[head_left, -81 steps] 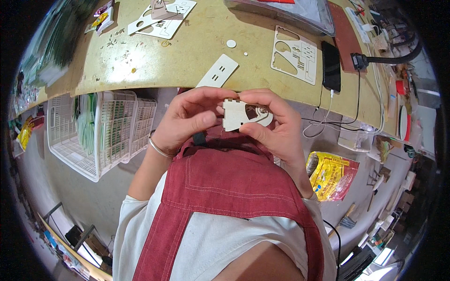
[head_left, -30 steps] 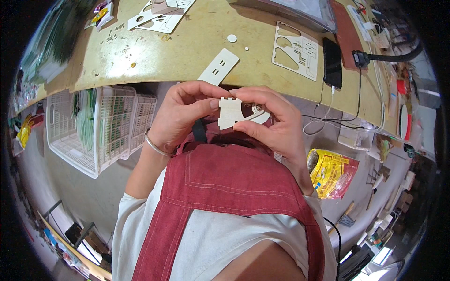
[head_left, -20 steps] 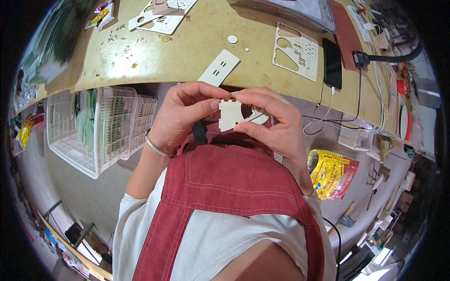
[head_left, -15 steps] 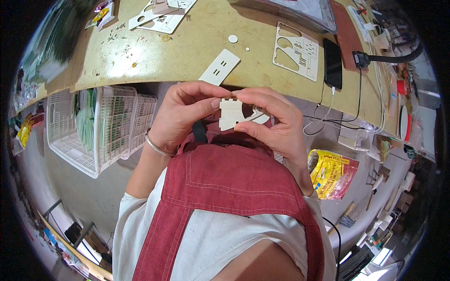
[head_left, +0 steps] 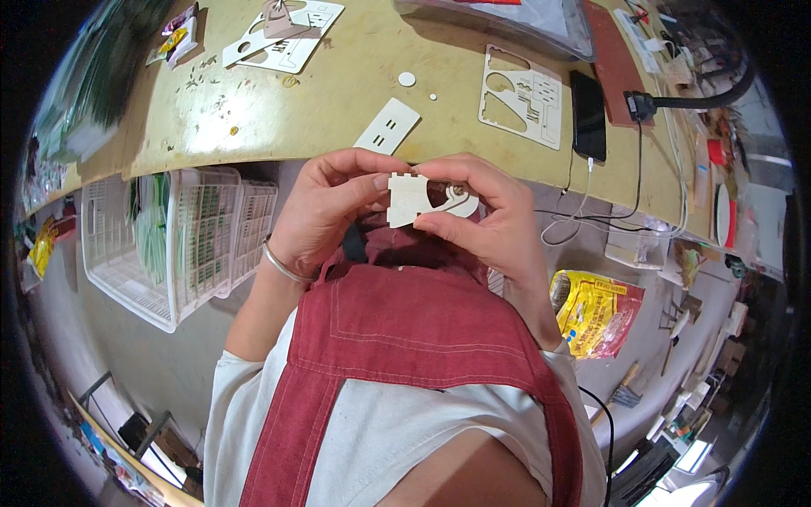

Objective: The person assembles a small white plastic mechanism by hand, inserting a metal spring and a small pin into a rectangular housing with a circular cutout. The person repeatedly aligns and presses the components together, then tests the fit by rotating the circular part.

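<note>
Between my two hands, just off the table's near edge, is a pale notched wooden puzzle piece (head_left: 408, 198) with a curved cutout at its right. My left hand (head_left: 331, 203) pinches its left side between thumb and fingers. My right hand (head_left: 486, 203) grips the right part, thumb below and index finger along the top. Beyond the hands, a pale slotted wooden strip (head_left: 387, 127) lies on the table edge. A small white disc (head_left: 406, 79) and a tinier one (head_left: 433, 97) rest farther back.
On the table (head_left: 279, 127) lie a cut-out wooden sheet (head_left: 541, 118), more sheets (head_left: 317, 42) at the back left, a black phone (head_left: 588, 118) and cables. A white plastic basket (head_left: 173, 253) stands at lower left. A yellow-and-red bag (head_left: 596, 314) is at lower right.
The view has shifted a little, so table items appear slightly left and lower. Both hands keep their hold on the wooden piece, which is tilted slightly differently.
</note>
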A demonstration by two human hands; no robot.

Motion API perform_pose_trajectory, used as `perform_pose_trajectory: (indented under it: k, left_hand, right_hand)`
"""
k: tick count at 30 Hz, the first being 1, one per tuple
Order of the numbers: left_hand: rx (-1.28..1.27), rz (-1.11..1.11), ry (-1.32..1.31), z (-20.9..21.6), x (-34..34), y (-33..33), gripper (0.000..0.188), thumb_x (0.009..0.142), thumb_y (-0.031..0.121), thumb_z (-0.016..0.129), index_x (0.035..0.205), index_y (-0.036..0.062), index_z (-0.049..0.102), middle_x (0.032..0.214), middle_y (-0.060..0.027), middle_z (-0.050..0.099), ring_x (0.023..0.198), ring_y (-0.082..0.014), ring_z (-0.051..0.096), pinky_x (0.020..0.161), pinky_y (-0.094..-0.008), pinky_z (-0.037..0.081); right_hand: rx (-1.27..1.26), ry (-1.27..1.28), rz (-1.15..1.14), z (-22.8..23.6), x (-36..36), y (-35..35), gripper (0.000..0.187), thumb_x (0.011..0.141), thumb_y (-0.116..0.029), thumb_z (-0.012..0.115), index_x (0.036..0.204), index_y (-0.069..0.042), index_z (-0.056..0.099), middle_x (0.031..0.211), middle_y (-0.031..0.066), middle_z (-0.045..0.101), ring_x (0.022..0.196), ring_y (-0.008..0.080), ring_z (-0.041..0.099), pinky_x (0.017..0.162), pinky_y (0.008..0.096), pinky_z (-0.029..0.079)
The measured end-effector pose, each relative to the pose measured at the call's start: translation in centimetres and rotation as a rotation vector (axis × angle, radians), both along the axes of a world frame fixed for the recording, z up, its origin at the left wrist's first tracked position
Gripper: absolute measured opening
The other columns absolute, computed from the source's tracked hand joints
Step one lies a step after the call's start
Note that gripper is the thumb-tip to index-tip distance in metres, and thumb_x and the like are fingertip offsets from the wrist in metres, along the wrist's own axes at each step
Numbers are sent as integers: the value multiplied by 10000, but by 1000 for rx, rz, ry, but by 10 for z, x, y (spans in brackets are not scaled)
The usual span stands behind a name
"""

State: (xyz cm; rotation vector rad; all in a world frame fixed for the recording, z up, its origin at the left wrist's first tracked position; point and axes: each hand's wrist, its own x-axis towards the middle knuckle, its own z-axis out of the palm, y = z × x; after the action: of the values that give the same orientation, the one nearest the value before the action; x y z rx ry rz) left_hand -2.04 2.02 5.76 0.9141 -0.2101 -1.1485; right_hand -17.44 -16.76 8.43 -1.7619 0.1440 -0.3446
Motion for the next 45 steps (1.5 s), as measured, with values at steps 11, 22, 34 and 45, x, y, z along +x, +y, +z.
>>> perform_pose_trajectory:
  k: [11, 22, 34, 45]
  left_hand:
    - [51, -22, 108, -6, 2, -4, 227, 1022, 37, 688, 1225, -55, 731, 1164, -138, 784, 1026, -203, 766, 935, -356, 633]
    - [111, -16, 92, 6, -5, -12, 270, 1037, 134, 721, 1264, -1, 667, 1108, -93, 743, 942, -172, 758, 831, -350, 676]
    - [119, 9, 128, 2, -6, -10, 276, 1029, 150, 727, 1262, 12, 674, 1118, -75, 745, 933, -171, 766, 834, -352, 682]
    - [86, 31, 99, 11, -9, -10, 265, 1046, 165, 704, 1265, 17, 683, 997, 5, 701, 917, -110, 724, 834, -333, 661]
  right_hand:
    - [66, 145, 15, 1, 2, -4, 441, 850, -58, 901, 1255, 1, 737, 1142, 39, 727, 1054, 111, 675, 923, 270, 523]
    - [-97, 141, -55, 7, 15, 2, 362, 849, -146, 890, 1148, 6, 756, 1033, 85, 731, 957, 176, 710, 857, 318, 556]
    - [-142, 102, -68, 8, 18, 4, 387, 830, -203, 896, 1128, 0, 755, 1012, 123, 737, 927, 247, 724, 838, 365, 567]
    - [-97, 60, -88, 3, 16, 5, 393, 817, -181, 906, 1134, -1, 759, 1027, 124, 740, 948, 252, 729, 857, 366, 568]
